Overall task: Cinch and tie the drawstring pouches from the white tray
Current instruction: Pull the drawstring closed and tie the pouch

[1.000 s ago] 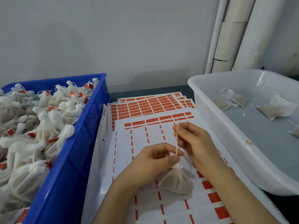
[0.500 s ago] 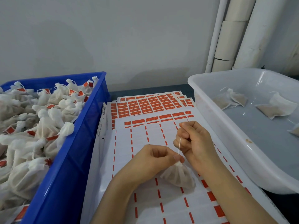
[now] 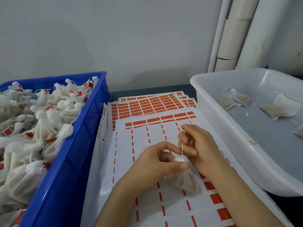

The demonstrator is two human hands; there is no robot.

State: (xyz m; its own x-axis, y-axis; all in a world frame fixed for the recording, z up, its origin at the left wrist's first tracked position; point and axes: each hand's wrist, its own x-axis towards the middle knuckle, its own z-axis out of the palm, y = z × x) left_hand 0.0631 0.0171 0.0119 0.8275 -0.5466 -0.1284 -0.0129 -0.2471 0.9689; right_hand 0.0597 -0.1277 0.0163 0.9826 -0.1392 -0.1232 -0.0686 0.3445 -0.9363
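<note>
A small white mesh pouch (image 3: 186,182) with brownish filling rests on the label sheets in front of me. My left hand (image 3: 157,164) pinches its gathered neck between thumb and forefinger. The white drawstring (image 3: 182,147) runs straight up from the neck into my right hand (image 3: 196,148), whose curled fingers pinch it. The white tray (image 3: 242,154) stands to the right and holds a few flat, open pouches (image 3: 278,107).
A blue crate (image 3: 68,161) on the left is heaped with tied pouches (image 3: 41,122) carrying red labels. Sheets of red sticker labels (image 3: 152,105) cover the table between crate and tray. White pipes (image 3: 236,33) run up the wall behind the tray.
My right hand has shifted its hold on the string, now running it past the fingers. My left forefinger has lifted into an arch over the pouch neck. The pouch has stayed in place.
</note>
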